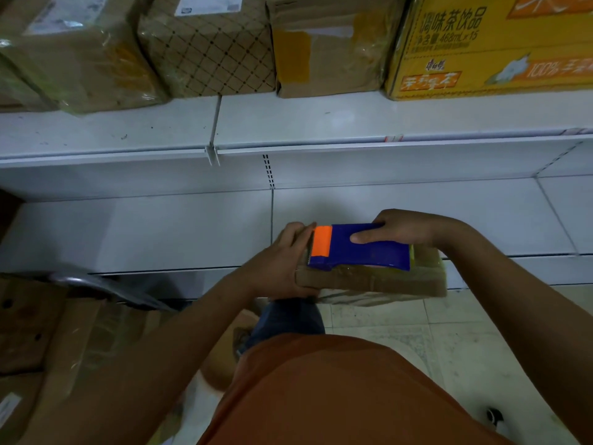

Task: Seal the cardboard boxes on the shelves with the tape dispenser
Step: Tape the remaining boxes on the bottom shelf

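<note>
Gripping the blue and orange tape dispenser (359,247) with curled fingers, the right hand (398,228) holds it flat on a small cardboard box (372,281), which sits at about four o'clock from the middle of the view. The left hand (282,261) clamps the box's left end, thumb against the orange part. At twelve o'clock, four bigger boxes (208,49) stand on the white shelf (288,123).

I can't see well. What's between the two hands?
In the head view, the blue and orange tape dispenser spans between left hand and right hand, atop a flat cardboard box.
</note>
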{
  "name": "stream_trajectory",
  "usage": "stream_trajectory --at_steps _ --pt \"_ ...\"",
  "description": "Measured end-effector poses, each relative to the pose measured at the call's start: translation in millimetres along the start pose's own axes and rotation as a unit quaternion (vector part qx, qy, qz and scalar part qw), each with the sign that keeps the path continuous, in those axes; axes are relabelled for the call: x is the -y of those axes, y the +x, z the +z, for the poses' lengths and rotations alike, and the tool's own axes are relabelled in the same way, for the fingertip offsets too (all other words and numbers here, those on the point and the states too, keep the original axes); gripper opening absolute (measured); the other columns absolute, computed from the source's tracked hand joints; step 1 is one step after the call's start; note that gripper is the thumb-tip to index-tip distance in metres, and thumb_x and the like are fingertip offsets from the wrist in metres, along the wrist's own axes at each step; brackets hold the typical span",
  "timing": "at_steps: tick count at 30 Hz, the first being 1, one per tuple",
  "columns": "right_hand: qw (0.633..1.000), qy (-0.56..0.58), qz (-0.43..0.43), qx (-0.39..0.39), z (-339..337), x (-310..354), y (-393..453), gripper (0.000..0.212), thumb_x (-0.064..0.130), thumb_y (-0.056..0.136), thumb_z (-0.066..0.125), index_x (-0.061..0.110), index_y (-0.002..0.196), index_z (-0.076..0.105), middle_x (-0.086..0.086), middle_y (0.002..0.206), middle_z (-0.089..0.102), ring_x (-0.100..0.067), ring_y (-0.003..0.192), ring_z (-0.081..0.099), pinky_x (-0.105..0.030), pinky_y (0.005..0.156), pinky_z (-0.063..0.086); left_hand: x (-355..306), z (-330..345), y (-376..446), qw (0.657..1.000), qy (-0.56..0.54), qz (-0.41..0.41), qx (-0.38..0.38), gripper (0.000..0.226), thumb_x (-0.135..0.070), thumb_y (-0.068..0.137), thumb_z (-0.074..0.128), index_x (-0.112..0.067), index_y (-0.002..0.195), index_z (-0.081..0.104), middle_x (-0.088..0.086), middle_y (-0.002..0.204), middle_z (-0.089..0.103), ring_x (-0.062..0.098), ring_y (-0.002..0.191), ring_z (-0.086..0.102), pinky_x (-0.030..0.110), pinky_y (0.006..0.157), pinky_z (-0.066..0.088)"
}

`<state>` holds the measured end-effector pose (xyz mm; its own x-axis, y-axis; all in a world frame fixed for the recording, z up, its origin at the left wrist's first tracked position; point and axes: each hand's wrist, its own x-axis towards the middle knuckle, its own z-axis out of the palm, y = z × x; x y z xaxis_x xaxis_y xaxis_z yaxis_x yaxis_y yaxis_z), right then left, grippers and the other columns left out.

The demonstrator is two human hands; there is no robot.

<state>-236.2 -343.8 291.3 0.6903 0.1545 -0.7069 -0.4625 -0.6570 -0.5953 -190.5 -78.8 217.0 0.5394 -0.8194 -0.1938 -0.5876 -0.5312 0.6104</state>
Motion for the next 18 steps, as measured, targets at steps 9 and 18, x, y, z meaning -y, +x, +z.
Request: stream_trajectory --at_steps 9,18 --pt "0.997 -0.051 0.026 0.054 -12.0 -10.2 -40.5 0.033 0.053 0.086 0.061 0.021 0.088 0.066 0.010 0.071 0.073 -0.003 0.067 0.068 -0.017 0.065 0.050 12.3 -23.6 -19.9 0.997 0.035 0.065 0.007 0.124 -0.060 0.062 0.088 -0.025 0.156 0.015 -0.005 0.148 0.019 0.007 0.120 0.044 0.020 0.094 0.050" --pt "0.994 -0.075 0.082 -0.001 -16.7 -24.1 -69.8 0.045 0.061 0.076 0.064 0.017 0.088 0.065 0.005 0.072 0.070 -0.008 0.069 0.066 -0.019 0.064 0.048 25.4 -84.1 -49.5 0.993 0.117 0.000 0.017 0.128 -0.070 0.065 0.078 -0.026 0.158 0.002 -0.007 0.154 0.008 0.008 0.125 0.036 0.020 0.100 0.043"
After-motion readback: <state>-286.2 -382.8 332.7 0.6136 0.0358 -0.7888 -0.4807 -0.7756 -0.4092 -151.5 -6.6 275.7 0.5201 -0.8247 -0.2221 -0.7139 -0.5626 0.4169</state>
